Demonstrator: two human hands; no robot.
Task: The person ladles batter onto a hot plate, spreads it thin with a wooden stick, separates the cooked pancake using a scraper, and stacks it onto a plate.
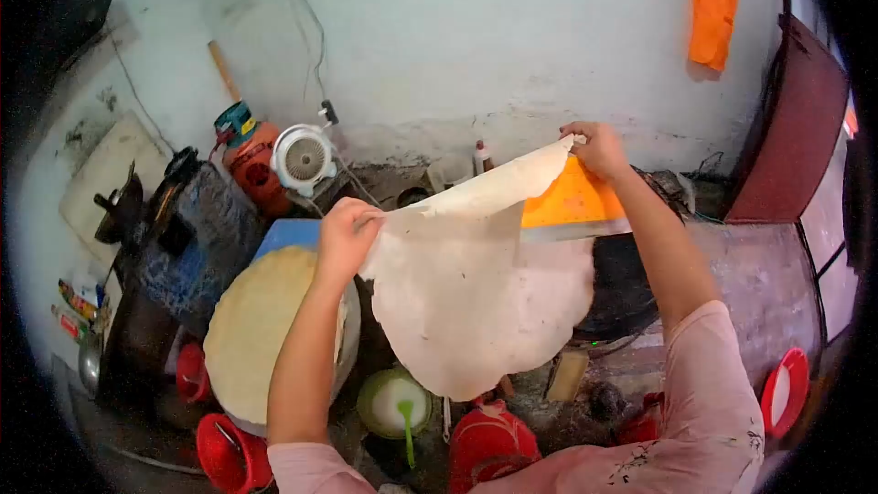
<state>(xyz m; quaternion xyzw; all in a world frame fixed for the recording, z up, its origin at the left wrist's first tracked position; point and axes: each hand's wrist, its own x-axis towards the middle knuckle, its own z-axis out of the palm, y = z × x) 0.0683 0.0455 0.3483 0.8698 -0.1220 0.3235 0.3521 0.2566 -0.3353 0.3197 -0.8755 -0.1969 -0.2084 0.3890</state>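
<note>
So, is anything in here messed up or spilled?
Mostly the lower wall: its paint looks dirty and worn, unlike the cleaner part above. The thin flatbread between the left hand and right hand has a folded-over top edge and dark specks. No clear spill shows.

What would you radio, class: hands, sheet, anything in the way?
Left hand, right hand: both gripping. Thin pale sheet: hanging between them. Orange panel: overlapping sheet in this view, below right hand; contact unclear.

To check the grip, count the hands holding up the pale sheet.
2. The left hand grips the pale sheet at its upper left; the right hand grips it at its upper right. Neither is hidden.
</note>
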